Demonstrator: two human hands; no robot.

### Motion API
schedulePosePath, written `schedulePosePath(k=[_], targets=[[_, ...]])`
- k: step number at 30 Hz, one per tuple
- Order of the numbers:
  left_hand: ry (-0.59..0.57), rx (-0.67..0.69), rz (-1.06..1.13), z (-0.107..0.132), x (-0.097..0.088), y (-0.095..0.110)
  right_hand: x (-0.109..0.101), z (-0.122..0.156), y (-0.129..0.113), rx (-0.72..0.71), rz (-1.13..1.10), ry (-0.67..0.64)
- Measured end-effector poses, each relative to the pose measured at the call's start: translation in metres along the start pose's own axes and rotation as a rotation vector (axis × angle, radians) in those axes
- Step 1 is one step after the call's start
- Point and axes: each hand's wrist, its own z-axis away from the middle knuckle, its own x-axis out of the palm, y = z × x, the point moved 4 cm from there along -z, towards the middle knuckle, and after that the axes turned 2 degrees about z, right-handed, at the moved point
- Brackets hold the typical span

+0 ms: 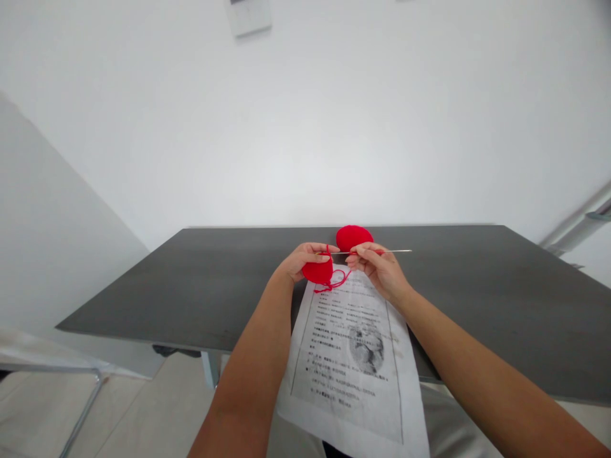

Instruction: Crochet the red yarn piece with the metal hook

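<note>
Nearest, grey cloth over the person's lap [456, 423] shows beside the lower right of a white paper sheet [353, 423], printed with dark text and a round grey picture. The sheet's lower end reaches past the near edge of a long dark grey tabletop [200, 286], and its upper end lies on that top.

Just above the sheet's far end, a loose curl of red yarn [340, 278] hangs below the hands. At the sheet's upper left corner, the left hand [305, 259] pinches a small, rounded red yarn piece [319, 272] between thumb and fingers; a red strand crosses its fingers. At the upper right corner, the right hand [376, 264] pinches a thin, straight metal rod [401, 250] between thumb and fingertips. The rod runs sideways above the sheet's far end, one end meeting the red piece, the other sticking out past the right hand; I cannot tell whether its tip is hooked.

Beyond the sheet, near the table's back edge, a larger rounded red yarn ball [353, 236] sits just behind the right hand. Farthest from the sheet stands a plain white wall [305, 127].
</note>
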Motion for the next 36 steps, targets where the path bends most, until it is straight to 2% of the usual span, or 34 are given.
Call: schedulePosePath(k=[12,20,30,36], targets=[[-0.027,-0.055,-0.026,-0.0015,0.0005,-0.0055,-0.0028,-0.0022,-0.0006,0.033,0.069,0.099],[-0.014,-0.022,-0.001,-0.0006,-0.0004,-0.0025,-0.0002,-0.0003,-0.0025,0.01,0.026,0.011],[-0.022,-0.034,-0.016,-0.0009,-0.0008,-0.004,-0.0007,-0.0007,0.0018,0.013,-0.004,0.066],[-0.021,-0.031,-0.016,0.0019,-0.0017,-0.0021,-0.0008,-0.0006,-0.004,-0.001,0.076,0.03]])
